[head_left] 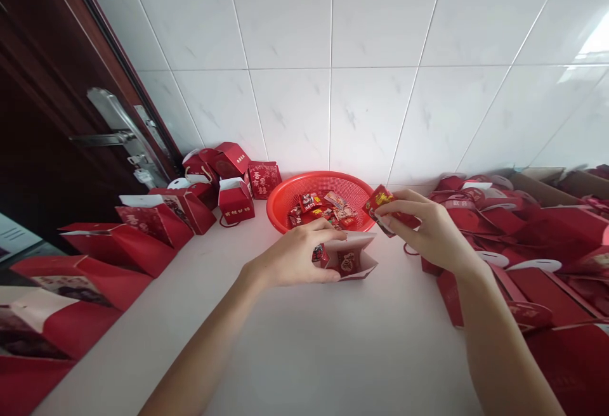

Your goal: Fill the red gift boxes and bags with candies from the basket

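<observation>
In the middle of the white table stands a small open-topped gift box (367, 262), its mouth tilted toward me and its pale inner walls showing. My left hand (290, 254) grips its left side between thumb and fingers. Some wrapped sweets (349, 262) lie inside. Up and to the right, my right hand (425, 226) pinches a small red packet (379, 199) with gold lettering, held above the table beside the box. Just behind the box sits a red plastic basket (275, 208) with several wrapped candies (339, 205) in it; its front rim is partly hidden by my left hand.
Red gift boxes (157, 216) stand in a row along the left edge, with more (236, 200) grouped at the back left. A heap of red boxes (514, 226) covers the right side. White tiled wall (371, 111) closes the back; a dark door (61, 86) is at left.
</observation>
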Demonstrator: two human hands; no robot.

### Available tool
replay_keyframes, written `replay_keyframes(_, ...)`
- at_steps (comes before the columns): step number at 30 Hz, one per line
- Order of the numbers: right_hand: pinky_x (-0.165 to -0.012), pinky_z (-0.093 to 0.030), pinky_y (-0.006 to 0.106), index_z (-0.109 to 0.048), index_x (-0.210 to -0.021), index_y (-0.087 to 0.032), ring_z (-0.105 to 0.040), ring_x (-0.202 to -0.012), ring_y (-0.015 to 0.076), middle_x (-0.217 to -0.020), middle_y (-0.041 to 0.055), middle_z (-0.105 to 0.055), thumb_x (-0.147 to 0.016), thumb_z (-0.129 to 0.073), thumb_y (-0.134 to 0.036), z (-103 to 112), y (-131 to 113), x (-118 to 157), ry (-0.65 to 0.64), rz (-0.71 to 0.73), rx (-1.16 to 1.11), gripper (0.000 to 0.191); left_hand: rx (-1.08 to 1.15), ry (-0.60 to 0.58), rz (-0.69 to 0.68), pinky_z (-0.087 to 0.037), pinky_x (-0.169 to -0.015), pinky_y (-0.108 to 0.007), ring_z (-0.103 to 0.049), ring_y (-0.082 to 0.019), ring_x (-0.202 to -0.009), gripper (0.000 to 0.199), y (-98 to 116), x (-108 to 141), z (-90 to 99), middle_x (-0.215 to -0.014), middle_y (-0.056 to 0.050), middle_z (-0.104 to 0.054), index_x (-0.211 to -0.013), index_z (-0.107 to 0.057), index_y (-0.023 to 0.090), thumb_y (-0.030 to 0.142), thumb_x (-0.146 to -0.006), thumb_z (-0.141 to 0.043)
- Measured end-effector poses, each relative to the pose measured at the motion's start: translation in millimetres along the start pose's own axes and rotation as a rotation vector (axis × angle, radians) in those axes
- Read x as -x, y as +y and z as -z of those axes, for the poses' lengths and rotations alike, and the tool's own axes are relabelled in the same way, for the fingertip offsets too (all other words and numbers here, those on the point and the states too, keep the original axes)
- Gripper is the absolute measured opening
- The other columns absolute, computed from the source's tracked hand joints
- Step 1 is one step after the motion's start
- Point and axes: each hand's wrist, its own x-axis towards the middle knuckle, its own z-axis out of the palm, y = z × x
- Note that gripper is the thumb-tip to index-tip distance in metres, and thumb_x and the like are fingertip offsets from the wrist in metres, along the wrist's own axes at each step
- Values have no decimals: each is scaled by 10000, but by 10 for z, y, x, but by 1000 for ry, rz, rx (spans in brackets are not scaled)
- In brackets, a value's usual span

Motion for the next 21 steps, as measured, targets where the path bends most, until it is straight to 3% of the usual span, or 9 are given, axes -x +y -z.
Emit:
replay_keyframes(5, -670, -537, 315, -789, -903, -203, -661, -730, 179, -979, 69, -694, -864, -720, -337, -35, -4, -22, -222, -7, 85, 156, -58, -2, -27, -551, -757, -292, -672, -216, -970, 631, 70, -18, -41, -1276, -67, -610, -1388, -606, 331, 314, -784, -790)
replay_keyframes(7, -677, -522, 304, -788, -869, -199, -654, -726, 172, -938, 61, -691, -879, -706, -278, -55, -18, -32, -267, 11, 157, 114, -105, 0, -52, -542, -735, -273, -673, -194, -920, 637, 103, -14, -66, -1243, -50, -611, -1389, -597, 353, 293, -785, -788)
replay_keyframes(10, -673, -503, 282, -767, -792, -189, -648, -719, 157, -905, 58, -688, -931, -599, -154, -27, -112, 23, -333, 80, 242, 220, -233, 16, -106, -531, -708, -267, -670, -173, -834, 615, 223, 91, -96, -1155, -33, -627, -1396, -580, 362, 273, -812, -752)
replay_keyframes(13, -661, -501, 265, -750, -813, -192, -656, -733, 154, -947, 64, -690, -948, -566, -129, 92, -297, 171, -307, 209, 234, 236, -364, 104, -193, -542, -713, -271, -675, -172, -831, 460, 416, 314, -107, -1177, -49, -638, -1324, -620, 309, 239, -873, -674)
replay_keyframes(16, -725, -523, 253, -754, -888, -214, -686, -851, 165, -1064, 76, -691, -982, -527, -148, 204, -443, 294, -227, 303, 147, 254, -429, 229, -294, -566, -736, -281, -686, -169, -842, 457, 534, 474, -92, -1273, -92, -625, -1348, -595, 256, 266, -896, -665)
replay_keyframes(18, -706, -520, 239, -744, -843, -210, -686, -815, 151, -1029, 68, -698, -974, -543, -139, 228, -465, 309, -196, 325, 134, 250, -413, 270, -321, -568, -750, -275, -691, -165, -871, 456, 520, 475, -72, -1272, -80, -629, -1327, -618, 262, 242, -877, -691)
replay_keyframes(21, -681, -516, 233, -738, -823, -202, -679, -783, 142, -989, 61, -701, -959, -567, -130, 216, -438, 272, -190, 318, 123, 229, -327, 234, -320, -564, -763, -271, -685, -142, -831, 502, 430, 402, -39, -1234, -59, -635, -1329, -635, 277, 239, -840, -743)
